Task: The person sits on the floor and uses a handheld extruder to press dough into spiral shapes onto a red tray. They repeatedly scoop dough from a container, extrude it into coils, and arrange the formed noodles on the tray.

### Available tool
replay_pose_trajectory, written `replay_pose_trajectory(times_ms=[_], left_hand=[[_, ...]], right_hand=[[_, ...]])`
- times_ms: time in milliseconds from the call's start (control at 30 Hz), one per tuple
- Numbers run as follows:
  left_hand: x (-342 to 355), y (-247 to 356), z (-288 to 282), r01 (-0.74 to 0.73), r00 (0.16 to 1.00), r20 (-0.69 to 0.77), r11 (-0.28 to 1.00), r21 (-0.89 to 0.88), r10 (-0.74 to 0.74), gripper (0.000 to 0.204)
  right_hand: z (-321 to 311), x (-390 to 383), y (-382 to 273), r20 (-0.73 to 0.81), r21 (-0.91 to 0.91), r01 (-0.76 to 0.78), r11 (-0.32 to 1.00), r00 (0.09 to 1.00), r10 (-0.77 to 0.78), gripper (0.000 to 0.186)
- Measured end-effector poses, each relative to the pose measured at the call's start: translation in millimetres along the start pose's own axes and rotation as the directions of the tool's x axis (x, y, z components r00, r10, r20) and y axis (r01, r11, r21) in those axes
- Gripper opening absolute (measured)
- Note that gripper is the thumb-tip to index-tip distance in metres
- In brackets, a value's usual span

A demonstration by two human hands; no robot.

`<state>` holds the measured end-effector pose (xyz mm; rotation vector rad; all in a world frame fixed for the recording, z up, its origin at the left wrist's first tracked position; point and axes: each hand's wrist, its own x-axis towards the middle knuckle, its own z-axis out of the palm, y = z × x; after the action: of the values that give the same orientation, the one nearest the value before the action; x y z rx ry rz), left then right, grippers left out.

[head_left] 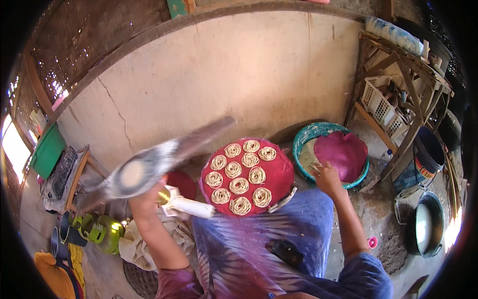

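My left hand grips a long wooden tool with a round pale-centred part, tilted up and blurred. Just beside that hand are a brass-coloured cylinder and a white tube with cloth around it. A round red board rests on my blue patterned lap, bearing several coiled noodle-like rosettes. My right hand is closed at a teal basin holding pale material and a magenta sheet; what its fingers hold is unclear.
A wooden rack with a plastic crate stands right, above buckets, a bottle and a dark basin. Left are a low stand, green tub, gas cylinder and bundled cloth. A cracked wall is ahead.
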<state>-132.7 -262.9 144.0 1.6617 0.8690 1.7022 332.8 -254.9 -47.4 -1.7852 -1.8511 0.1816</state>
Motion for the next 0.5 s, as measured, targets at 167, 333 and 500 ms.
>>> replay_pose_trajectory(times_ms=[167,333,500], left_hand=[[-10.8,-29.9,63.7,0.250,0.968,0.225,0.351,-0.902,-0.113,0.020],[-55.9,-102.4,96.7,0.480,0.861,0.293,0.476,-0.737,-0.415,0.028],[-82.5,-114.3,83.6,-0.041,0.958,0.282,0.939,0.341,-0.060,0.053]], right_hand=[[19.6,-51.9,-127.6,0.552,0.825,-0.518,0.224,0.660,-0.509,0.094],[19.6,-98.9,-178.4,0.510,0.107,-0.790,-0.604,0.565,-0.649,0.110],[-31.0,-89.2,-138.7,0.447,0.878,-0.437,-0.193,0.895,0.006,0.078]])
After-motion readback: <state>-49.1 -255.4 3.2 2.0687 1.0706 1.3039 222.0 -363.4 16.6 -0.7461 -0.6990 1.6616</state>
